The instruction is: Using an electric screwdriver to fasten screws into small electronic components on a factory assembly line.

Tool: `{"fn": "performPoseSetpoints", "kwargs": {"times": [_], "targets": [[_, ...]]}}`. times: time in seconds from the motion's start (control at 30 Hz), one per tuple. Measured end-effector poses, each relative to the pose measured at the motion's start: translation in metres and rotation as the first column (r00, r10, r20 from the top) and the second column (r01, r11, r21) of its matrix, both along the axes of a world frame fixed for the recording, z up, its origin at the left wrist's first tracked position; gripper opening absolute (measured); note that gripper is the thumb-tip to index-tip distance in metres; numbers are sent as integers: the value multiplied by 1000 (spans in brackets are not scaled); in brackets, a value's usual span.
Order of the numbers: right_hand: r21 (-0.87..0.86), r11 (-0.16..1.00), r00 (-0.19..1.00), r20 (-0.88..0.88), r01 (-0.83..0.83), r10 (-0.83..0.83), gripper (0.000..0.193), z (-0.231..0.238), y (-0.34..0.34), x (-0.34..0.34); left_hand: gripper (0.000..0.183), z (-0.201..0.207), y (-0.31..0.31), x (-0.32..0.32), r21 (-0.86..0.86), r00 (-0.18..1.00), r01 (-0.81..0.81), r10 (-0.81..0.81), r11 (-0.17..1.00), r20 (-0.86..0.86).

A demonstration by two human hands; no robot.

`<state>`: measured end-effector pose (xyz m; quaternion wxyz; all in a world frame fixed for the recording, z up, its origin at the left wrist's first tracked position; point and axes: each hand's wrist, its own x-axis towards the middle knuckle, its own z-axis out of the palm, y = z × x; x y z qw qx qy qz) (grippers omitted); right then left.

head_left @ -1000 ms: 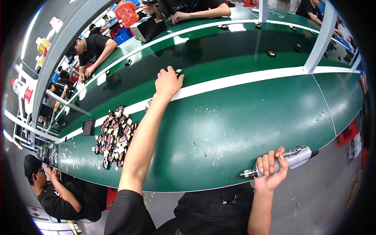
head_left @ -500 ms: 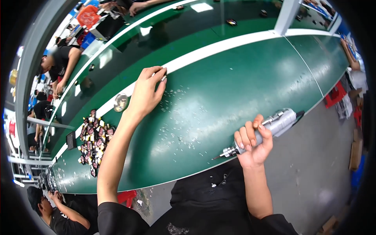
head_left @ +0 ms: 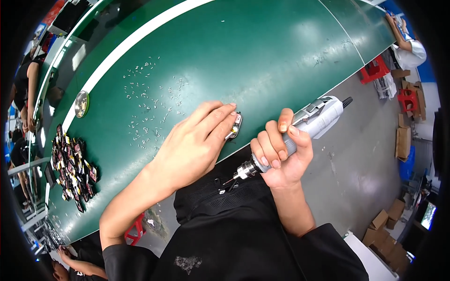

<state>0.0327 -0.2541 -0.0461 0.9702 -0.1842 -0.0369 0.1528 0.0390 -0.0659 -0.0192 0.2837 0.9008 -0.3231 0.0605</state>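
Observation:
My right hand [head_left: 281,157] wraps round a grey electric screwdriver [head_left: 311,122]. Its thin bit points down and left, in the air near my waist. My left hand [head_left: 199,140] is closed over a small dark-rimmed electronic part [head_left: 236,125] at the near edge of the green table; the fingers hide much of it, and its exact kind cannot be told. The bit is apart from this part. Beyond my left wrist, many tiny silvery pieces, apparently screws [head_left: 152,105], lie scattered over the tabletop.
A heap of small dark parts [head_left: 72,166] lies on the left of the green table [head_left: 262,56]. Behind it stands a round shallow dish [head_left: 82,104]. Other people work at the left and far right. Red stools [head_left: 375,69] and cardboard boxes [head_left: 386,220] stand on the floor.
My left hand has come from the far side of the table to its near edge, now over the small part. My view has shifted; the screwdriver stays in my right hand.

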Motion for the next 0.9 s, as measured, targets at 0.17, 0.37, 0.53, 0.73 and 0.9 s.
{"fn": "performPoseSetpoints", "kwargs": {"times": [0.17, 0.37, 0.53, 0.73, 0.9], "targets": [[-33, 999, 997, -75, -39, 37, 11, 2, 7, -9, 39, 1, -8, 1, 58, 991, -59, 51, 997, 122], [-135, 990, 979, -202, -38, 10, 10, 2, 17, -16, 38, -8, -15, -3, 119, 945, -47, 5, 992, 326], [-154, 988, 971, -240, -16, -21, 10, 2, 15, -15, 37, -8, -17, -7, 130, 926, -24, -27, 991, 376], [-168, 984, 984, -176, -61, 32, 12, 4, 10, -9, 34, -13, -14, -8, 98, 958, -23, -7, 995, 287], [-246, 967, 970, 210, -66, 120, 13, 28, -19, 27, 37, -8, -11, -13, 121, 971, 12, -41, 993, 237]]}}
